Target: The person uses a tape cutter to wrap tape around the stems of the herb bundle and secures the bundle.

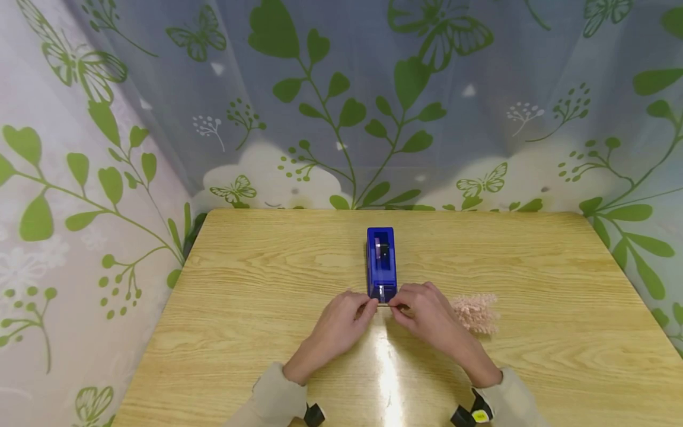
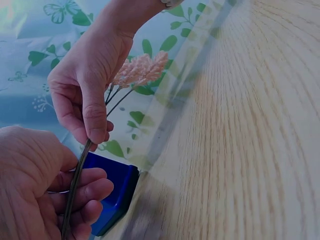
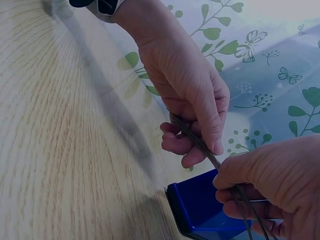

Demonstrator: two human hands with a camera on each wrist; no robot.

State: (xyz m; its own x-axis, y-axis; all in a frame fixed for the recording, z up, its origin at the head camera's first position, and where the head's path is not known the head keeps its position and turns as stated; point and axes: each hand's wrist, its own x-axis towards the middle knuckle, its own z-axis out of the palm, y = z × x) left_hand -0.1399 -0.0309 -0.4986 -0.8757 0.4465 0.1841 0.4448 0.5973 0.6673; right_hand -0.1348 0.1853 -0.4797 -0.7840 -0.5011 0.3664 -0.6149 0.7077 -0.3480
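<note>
Stems [image 2: 75,185]: thin, light, springy bundle with fragile pink tuft [image 1: 475,312], pinched by left hand [image 1: 338,326] and right hand [image 1: 427,317] before blue dispenser [image 1: 381,264] on tabletop [image 1: 240,296]; grip bare stems, likely slippery.

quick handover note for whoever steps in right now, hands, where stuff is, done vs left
Left hand: pinching the thin dark stems in front of the blue tape dispenser.
Right hand: pinching the same stems just beside it, at the dispenser's near end.
Pink flower sprig: on the wooden table, right of the right hand, at the stems' far end.
Done: stems gathered and held at the dispenser.
Left: no pulled tape can be made out; any taping looks not yet done.
</note>
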